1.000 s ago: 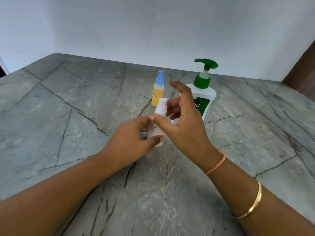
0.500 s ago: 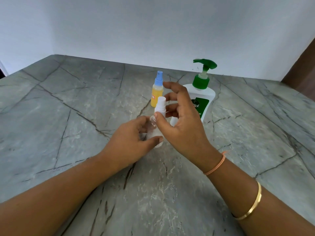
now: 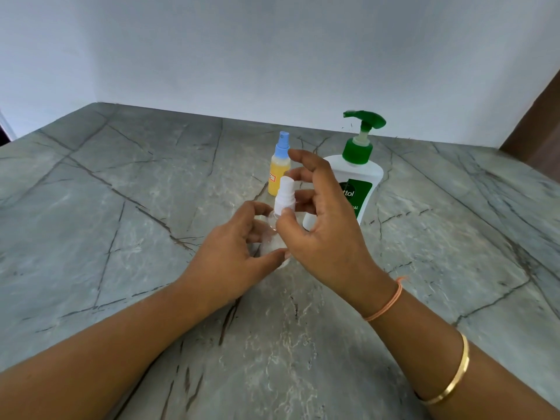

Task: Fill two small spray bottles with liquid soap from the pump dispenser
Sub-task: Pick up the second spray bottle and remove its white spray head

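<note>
Countertop (image 3: pixel 127 225): grey veined stone under everything; the working group sits mid-width, towards the back edge, so I see little risk of anything going over the front.
Left hand (image 3: pixel 233 253): my fingers and thumb curl round the body of the clear bottle and pinch it; if I squeeze too lightly, I judge the bottle turns with the cap and nothing loosens.
Clear bottle (image 3: pixel 274 237): upright on the countertop between both hands, white spray cap (image 3: pixel 285 192) on top; it looks empty and light, so a sideways pull could tip it.
Yellow bottle (image 3: pixel 278 168): stands just behind, blue top on, near my raised fingers; a careless flick could knock it over.
Right hand (image 3: pixel 321 219): thumb touches the cap's base, the other fingers spread and lifted off, so nothing is gripped; a slip here means the cap stays on.
Pump dispenser (image 3: pixel 357 177): right of the group, just behind that hand; its nozzle looks broad beside a small neck, so I expect spills when filling.
</note>
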A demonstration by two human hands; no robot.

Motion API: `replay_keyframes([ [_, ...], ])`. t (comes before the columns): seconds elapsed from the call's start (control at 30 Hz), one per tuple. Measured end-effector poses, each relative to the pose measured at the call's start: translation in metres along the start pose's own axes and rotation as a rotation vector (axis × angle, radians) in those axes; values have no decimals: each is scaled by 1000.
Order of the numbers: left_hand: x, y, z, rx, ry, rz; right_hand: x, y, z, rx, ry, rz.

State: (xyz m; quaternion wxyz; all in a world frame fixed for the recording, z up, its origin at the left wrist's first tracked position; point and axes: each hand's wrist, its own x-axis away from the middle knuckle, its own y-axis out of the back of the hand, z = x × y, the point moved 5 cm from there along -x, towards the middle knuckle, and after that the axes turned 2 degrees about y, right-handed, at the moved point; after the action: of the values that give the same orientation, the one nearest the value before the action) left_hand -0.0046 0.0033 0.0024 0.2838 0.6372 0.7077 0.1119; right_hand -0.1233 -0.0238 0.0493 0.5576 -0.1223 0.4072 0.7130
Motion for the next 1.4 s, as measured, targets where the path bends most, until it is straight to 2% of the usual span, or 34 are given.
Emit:
replay_keyframes([
  [0.17, 0, 0, 0, -30, -9, -4, -1, 4, -3, 115, 16, -36],
  [0.4, 1, 0, -1, -25, -36, -10, -2, 1, 2, 49, 20, 24],
  [0.6, 2, 0, -5, -54, -65, -2, -4, 2, 3, 99, 6, 16],
  [0.83, 2, 1, -6, -41, -62, 10, -6, -1, 4, 112, 9, 85],
  [0.97, 2, 1, -5, -65, -46, 4, -8, 7, 4, 156, 18, 35],
  [1.13, 1, 1, -3, -50, -34, 4, -15, 26, 16, 89, 27, -29],
  [1.3, 1, 0, 0, -32, -15, 22, -21, 60, 22, -26, 33, -168],
  [1.4, 0, 0, -2, -80, -29, 11, -23, 83, 21, -7, 7, -226],
])
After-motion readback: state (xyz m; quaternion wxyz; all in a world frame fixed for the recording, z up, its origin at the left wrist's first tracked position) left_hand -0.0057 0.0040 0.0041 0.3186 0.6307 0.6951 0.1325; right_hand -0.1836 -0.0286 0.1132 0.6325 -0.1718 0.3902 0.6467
